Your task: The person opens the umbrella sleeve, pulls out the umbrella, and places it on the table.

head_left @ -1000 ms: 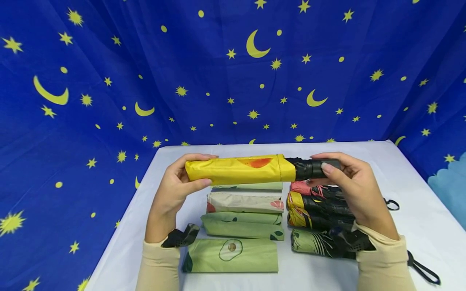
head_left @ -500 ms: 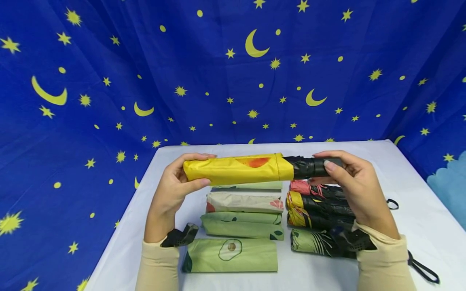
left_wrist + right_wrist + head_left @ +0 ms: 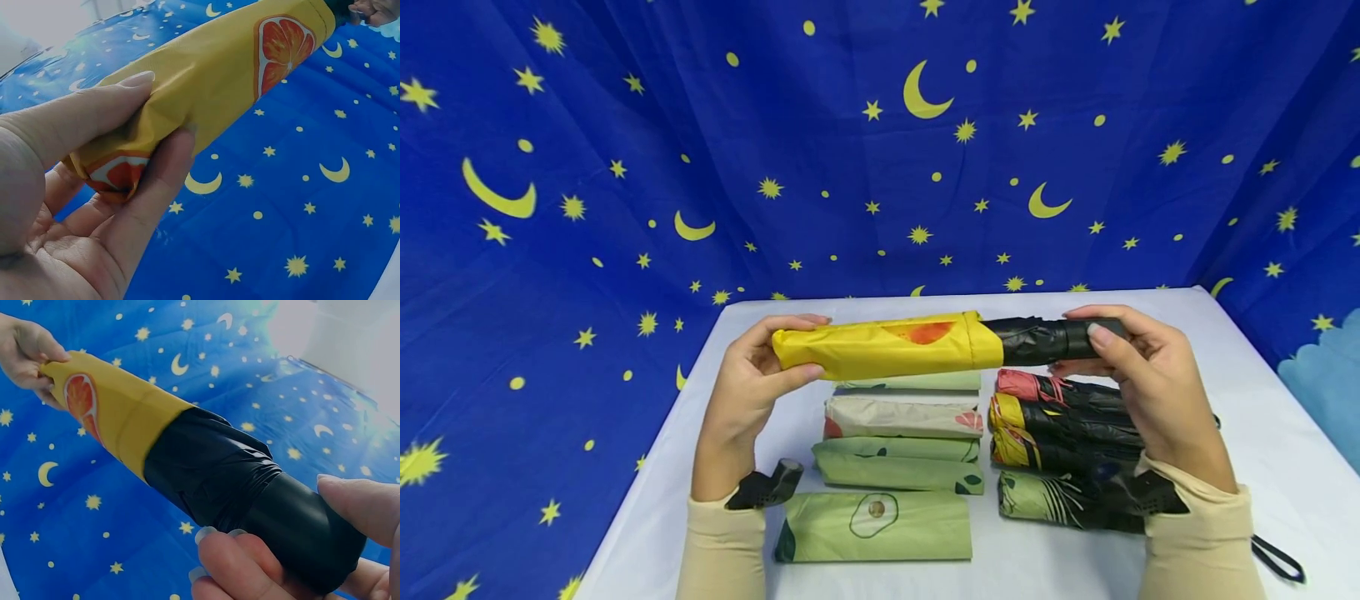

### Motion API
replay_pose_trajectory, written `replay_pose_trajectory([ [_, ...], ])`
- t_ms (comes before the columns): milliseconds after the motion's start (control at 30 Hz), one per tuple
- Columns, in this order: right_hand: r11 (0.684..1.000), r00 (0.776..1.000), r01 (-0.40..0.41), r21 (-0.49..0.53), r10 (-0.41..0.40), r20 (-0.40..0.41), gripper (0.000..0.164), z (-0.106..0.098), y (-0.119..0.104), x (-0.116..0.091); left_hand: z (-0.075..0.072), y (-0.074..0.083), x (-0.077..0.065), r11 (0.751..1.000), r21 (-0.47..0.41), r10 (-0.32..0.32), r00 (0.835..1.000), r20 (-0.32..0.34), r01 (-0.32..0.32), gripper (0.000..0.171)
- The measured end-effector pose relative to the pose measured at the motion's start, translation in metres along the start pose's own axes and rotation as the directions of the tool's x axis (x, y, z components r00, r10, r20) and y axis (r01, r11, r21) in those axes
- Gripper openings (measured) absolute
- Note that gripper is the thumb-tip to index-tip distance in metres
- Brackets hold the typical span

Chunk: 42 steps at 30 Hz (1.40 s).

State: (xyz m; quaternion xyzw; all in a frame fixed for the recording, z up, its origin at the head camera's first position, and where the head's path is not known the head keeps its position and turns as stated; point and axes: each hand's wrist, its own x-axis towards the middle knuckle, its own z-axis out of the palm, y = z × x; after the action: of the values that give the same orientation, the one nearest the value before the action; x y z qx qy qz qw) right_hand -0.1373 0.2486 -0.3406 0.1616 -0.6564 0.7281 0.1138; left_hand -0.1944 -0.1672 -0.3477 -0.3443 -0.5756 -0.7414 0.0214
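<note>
A folded black umbrella [image 3: 1028, 340] is held level above the table, partly inside a yellow sleeve cover [image 3: 880, 348] printed with orange slices. My left hand [image 3: 752, 375] pinches the cover's closed end between thumb and fingers, as the left wrist view also shows. At the other end, my right hand [image 3: 1157, 375] grips the umbrella's black handle [image 3: 306, 531]. In the right wrist view, a stretch of black folded canopy [image 3: 212, 462] shows between the cover's mouth and the handle.
Below on the white table [image 3: 655, 533] lie a green avocado-print cover [image 3: 917, 525], another green cover [image 3: 895, 475] and a beige cover [image 3: 902, 417]. To the right lie several folded umbrellas, among them a green one [image 3: 1037, 497] and a pink-tipped one [image 3: 1022, 383].
My right hand has moved right with the handle, and my left hand slightly left with the cover. More of the black umbrella shows outside the cover.
</note>
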Motion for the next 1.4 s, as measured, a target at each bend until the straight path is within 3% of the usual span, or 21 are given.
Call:
replay_pose_trajectory([
  [433, 0.999, 1.000, 0.016, 0.052, -0.015, -0.022, 0.030, -0.007, -0.002, -0.002, -0.005, 0.001, -0.001, 0.999, -0.019, 0.034, 0.999, 0.002, -0.034, 0.041],
  [667, 0.992, 0.998, 0.066, 0.103, -0.067, -0.001, 0.028, -0.010, -0.001, -0.002, -0.006, 0.001, -0.002, 0.999, -0.020, 0.034, 0.999, 0.002, -0.034, 0.040],
  [867, 0.996, 0.999, 0.050, 0.077, -0.050, -0.007, 0.028, -0.009, 0.000, -0.002, -0.006, 0.000, -0.001, 0.998, -0.034, 0.048, 0.999, 0.007, -0.048, 0.038],
  [1300, 0.973, 0.992, 0.114, 0.202, -0.122, 0.027, 0.028, -0.017, 0.003, -0.001, -0.009, 0.002, -0.003, 1.000, -0.010, -0.001, 1.000, -0.007, 0.001, 0.036],
  [1400, 0.976, 0.994, 0.105, 0.191, -0.107, 0.004, 0.028, -0.019, 0.002, -0.002, -0.011, 0.003, -0.003, 0.998, -0.045, 0.032, 0.999, -0.006, -0.032, 0.036],
])
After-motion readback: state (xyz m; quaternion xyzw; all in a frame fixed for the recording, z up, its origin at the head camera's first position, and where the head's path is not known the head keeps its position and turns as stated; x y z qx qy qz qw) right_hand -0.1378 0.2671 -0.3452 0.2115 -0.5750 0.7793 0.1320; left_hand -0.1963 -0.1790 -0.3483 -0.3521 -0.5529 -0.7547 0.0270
